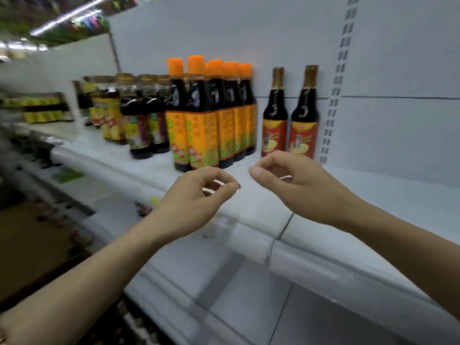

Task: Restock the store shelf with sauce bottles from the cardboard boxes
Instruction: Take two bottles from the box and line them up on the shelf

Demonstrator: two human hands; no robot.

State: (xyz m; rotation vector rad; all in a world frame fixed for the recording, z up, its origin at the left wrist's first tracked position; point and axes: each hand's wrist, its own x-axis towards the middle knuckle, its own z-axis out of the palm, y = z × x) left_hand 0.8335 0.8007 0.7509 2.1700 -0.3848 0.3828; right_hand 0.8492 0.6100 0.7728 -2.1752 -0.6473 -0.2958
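Forearms: both bare, they reached up from 6 o'clock toward the shelf edge.
Left hand (199, 195): hovered at the frame's center, in front of the shelf lip; its grip was loosely curled, thumb and forefinger tips nearly meeting, grasping nothing that could be seen.
Right hand (293, 185): hovered at 3 o'clock of the left hand, just beside it but apart; its grip was likewise loosely curled with the thumb pointing toward 9 o'clock, grasping nothing.
Shelf (249, 210): white, its front edge ran from 9 o'clock down toward 4 o'clock under both hands.
Red-label bottles (290, 115): two dark sauce bottles with gold foil necks stood upright side by side against the back panel, at 12 o'clock of the right hand, near its fingers but not touching.
Orange-cap bottles (211, 113): a tight row of dark bottles with orange labels stood upright at 12 o'clock of the left hand, just beside the red-label pair.
Shrink-wrapped bottles (144, 120): blurred packs with yellow and purple labels stood at 9 o'clock of the orange-cap row.
Lower shelf (224, 282): white, at 6 o'clock under the forearms.
Cardboard box (32, 245): brown, blurred, at 8 o'clock; its contents could not be made out.
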